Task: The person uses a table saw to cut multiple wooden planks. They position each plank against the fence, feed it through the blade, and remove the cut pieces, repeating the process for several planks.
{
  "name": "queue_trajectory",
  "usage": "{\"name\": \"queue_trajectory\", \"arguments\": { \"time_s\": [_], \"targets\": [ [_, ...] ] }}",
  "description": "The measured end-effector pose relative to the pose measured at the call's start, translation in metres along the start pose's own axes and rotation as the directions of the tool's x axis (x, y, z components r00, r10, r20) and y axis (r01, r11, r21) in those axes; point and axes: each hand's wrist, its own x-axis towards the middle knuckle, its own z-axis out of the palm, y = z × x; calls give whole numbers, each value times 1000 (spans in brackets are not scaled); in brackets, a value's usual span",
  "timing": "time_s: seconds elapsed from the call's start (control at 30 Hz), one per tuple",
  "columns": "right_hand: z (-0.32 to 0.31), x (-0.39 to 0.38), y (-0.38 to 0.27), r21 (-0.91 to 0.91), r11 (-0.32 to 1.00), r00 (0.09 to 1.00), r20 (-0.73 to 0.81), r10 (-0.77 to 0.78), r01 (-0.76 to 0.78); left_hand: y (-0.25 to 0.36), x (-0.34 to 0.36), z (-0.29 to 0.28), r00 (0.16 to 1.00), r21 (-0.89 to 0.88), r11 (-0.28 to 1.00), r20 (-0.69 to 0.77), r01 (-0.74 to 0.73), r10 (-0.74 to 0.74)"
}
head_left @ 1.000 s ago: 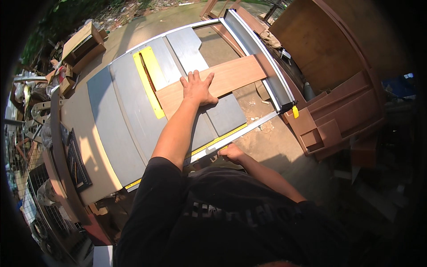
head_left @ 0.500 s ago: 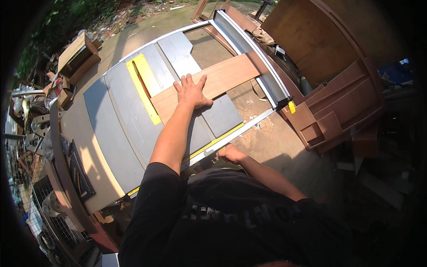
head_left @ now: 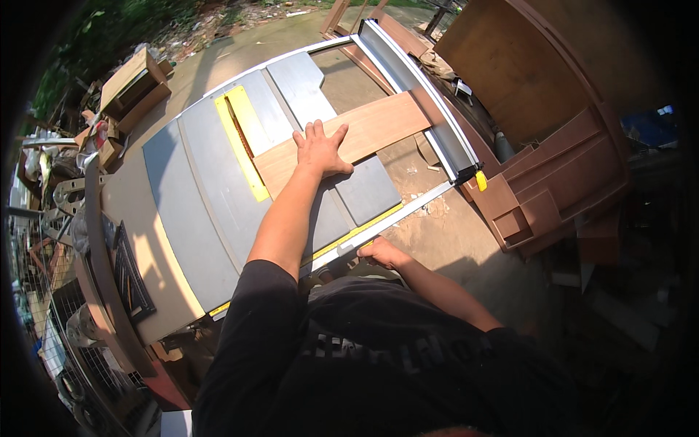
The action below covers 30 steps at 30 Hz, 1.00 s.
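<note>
My left hand lies spread, fingers apart, on a flat reddish wooden board resting on a grey table saw top. Just left of the board's near end is a yellow throat plate with a dark slot. The board's far end reaches a long metal fence with a yellow lever. My right hand is below the front metal rail, fingers curled on something I cannot make out.
Brown wooden panels stand close on the right. A wooden box and piled scrap sit at the upper left. A dark square tool lies on the tan left extension, beside wire mesh.
The view shifts slightly between frames. Both my hands and the board keep about the same places on the saw.
</note>
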Motion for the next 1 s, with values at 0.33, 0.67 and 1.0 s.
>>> {"name": "queue_trajectory", "arguments": {
  "time_s": [0.33,0.67,1.0],
  "targets": [
    [1,-1,-1,58,998,1000,22,-1,0,2,-1,-3,1000,9,1000,14,17,-17],
    [-2,5,7,93,995,998,60,-34,28,3,-1,-7,1000,22,1000,22,12,-13],
    [-5,11,17,85,996,998,60,-12,7,5,0,-10,998,-6,1000,56,19,-19]
  ]
}}
